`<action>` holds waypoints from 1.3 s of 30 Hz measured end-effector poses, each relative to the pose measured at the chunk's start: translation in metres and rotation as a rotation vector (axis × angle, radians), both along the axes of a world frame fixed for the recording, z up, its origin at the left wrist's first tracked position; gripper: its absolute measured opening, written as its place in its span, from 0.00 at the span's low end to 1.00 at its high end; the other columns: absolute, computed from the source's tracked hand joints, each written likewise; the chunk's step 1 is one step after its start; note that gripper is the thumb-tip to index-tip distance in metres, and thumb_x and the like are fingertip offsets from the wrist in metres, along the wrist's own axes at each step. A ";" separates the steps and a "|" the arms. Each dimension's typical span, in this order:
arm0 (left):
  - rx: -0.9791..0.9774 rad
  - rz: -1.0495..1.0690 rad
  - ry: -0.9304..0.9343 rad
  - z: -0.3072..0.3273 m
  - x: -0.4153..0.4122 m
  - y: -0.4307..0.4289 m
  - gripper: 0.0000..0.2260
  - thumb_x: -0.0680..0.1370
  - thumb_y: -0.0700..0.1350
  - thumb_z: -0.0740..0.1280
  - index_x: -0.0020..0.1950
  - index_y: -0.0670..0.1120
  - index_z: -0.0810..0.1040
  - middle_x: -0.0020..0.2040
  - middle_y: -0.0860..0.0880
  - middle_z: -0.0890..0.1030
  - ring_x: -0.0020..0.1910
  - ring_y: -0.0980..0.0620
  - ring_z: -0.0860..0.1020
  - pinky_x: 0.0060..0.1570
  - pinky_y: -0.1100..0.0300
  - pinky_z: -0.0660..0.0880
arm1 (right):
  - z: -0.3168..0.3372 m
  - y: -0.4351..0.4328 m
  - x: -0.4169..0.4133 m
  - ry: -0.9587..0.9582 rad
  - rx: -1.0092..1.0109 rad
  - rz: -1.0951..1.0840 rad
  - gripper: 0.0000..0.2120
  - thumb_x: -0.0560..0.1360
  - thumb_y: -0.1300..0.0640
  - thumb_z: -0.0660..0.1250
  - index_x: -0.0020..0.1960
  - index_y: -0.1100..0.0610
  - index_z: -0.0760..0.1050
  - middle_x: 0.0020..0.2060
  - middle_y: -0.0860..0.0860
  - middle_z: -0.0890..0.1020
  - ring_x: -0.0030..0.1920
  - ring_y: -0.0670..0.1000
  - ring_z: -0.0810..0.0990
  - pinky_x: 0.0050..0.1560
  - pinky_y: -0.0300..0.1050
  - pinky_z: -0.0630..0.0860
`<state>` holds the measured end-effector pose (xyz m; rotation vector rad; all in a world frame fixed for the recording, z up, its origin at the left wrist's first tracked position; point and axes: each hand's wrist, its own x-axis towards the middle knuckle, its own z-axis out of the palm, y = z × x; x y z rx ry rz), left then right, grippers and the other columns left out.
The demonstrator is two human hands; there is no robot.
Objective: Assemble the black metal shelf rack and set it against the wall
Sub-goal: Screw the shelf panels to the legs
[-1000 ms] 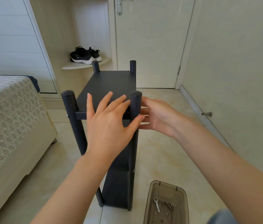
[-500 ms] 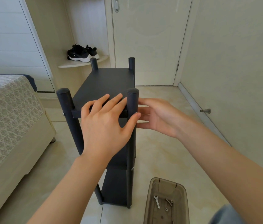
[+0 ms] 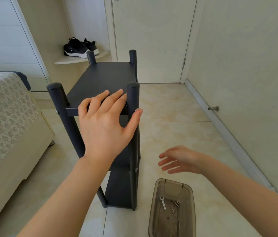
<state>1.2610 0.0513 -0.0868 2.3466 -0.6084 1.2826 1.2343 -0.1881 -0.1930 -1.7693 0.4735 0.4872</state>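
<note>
Four round posts carry the black shelf rack (image 3: 104, 77), and it stands upright on the tiled floor (image 3: 177, 106). It sits in the open passage between the bed (image 3: 3, 117) on my left and the right-hand wall (image 3: 245, 65), well apart from that wall. Its top shelf runs away from me toward the closed door (image 3: 151, 40), and lower shelves show beneath it.

My left hand (image 3: 105, 124) lies on the near edge of the top shelf with its fingers laid fairly straight over the panel. The thumb reaches round the near right post (image 3: 133, 93), its tip just beside a small silver screw head; I read the hand as resting rather than clenched. My right hand (image 3: 179, 159) hangs in the air to the right of the rack, fingers extended and relaxed, holding nothing.

Below that hand, on the floor just beside the rack's foot, sits a smoky translucent plastic bin (image 3: 154, 207). In it are a small flat wrench (image 3: 163, 202) and a few loose fasteners.

Farther off, a pair of black sneakers (image 3: 80, 47) rests on a curved corner ledge (image 3: 81, 59) left of the door. A metal doorstop (image 3: 213, 108) juts from the right wall.
</note>
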 end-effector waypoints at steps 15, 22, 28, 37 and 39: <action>-0.015 0.002 -0.150 -0.009 0.010 -0.005 0.23 0.83 0.63 0.58 0.54 0.46 0.84 0.55 0.52 0.84 0.59 0.45 0.79 0.61 0.47 0.66 | -0.221 0.001 -0.038 0.297 -0.501 0.053 0.09 0.81 0.56 0.62 0.45 0.60 0.74 0.43 0.56 0.79 0.45 0.56 0.80 0.40 0.41 0.71; -0.028 0.021 -0.185 -0.012 0.012 -0.014 0.23 0.82 0.61 0.59 0.50 0.45 0.84 0.52 0.52 0.84 0.55 0.44 0.80 0.59 0.46 0.67 | -0.254 0.009 -0.048 0.263 -0.915 0.378 0.12 0.81 0.62 0.56 0.60 0.54 0.74 0.59 0.53 0.78 0.59 0.54 0.78 0.56 0.46 0.77; -0.044 0.006 -0.210 -0.015 0.013 -0.017 0.23 0.83 0.60 0.59 0.47 0.44 0.84 0.49 0.52 0.84 0.52 0.44 0.78 0.58 0.49 0.66 | -0.270 0.005 -0.045 0.216 -0.982 0.417 0.13 0.81 0.61 0.54 0.60 0.52 0.75 0.61 0.52 0.78 0.60 0.54 0.77 0.55 0.46 0.76; -0.034 0.005 -0.194 -0.019 0.011 -0.019 0.21 0.82 0.59 0.59 0.46 0.45 0.83 0.48 0.52 0.83 0.50 0.44 0.78 0.56 0.48 0.65 | -0.275 -0.035 -0.012 0.085 -1.088 0.479 0.12 0.81 0.63 0.55 0.57 0.54 0.75 0.60 0.54 0.78 0.61 0.55 0.75 0.60 0.46 0.73; -0.032 0.013 -0.186 -0.018 0.012 -0.019 0.21 0.82 0.60 0.60 0.46 0.45 0.83 0.47 0.52 0.83 0.50 0.44 0.77 0.56 0.47 0.66 | -0.267 -0.048 0.004 0.065 -1.088 0.476 0.11 0.80 0.63 0.56 0.56 0.55 0.74 0.59 0.55 0.78 0.62 0.55 0.74 0.60 0.46 0.73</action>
